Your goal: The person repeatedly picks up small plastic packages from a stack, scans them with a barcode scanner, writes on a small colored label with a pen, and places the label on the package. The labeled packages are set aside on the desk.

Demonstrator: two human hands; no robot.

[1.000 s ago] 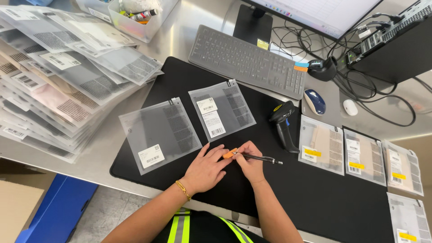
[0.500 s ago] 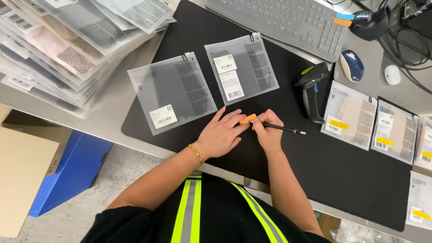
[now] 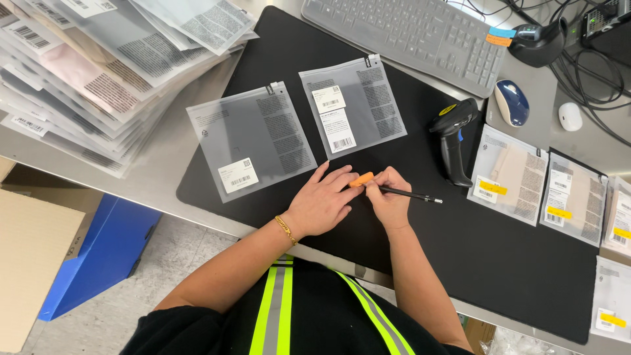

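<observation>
Black matting (image 3: 526, 276) covered the steel desk, with two grey printed pouches (image 3: 253, 138) lying flat above the hands. Her right hand (image 3: 389, 200) pinched a black pen (image 3: 411, 194) closed-fingered; the left hand (image 3: 322, 204) gripped its orange cap (image 3: 361, 179), both resting mid-mat near a barcode scanner (image 3: 453, 141).

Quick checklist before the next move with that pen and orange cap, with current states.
1. Pen held: ok, right hand grips it, lying flat over the black mat.
2. Orange cap controlled: ok, pinched between left hand and right hand.
3. Cap on or off the pen: cannot tell, fingers hide the joint.
4. Two grey bags flat on the mat, labels up: ok.
5. Scanner apart from the hands: ok, lying on the mat to their right.
</observation>
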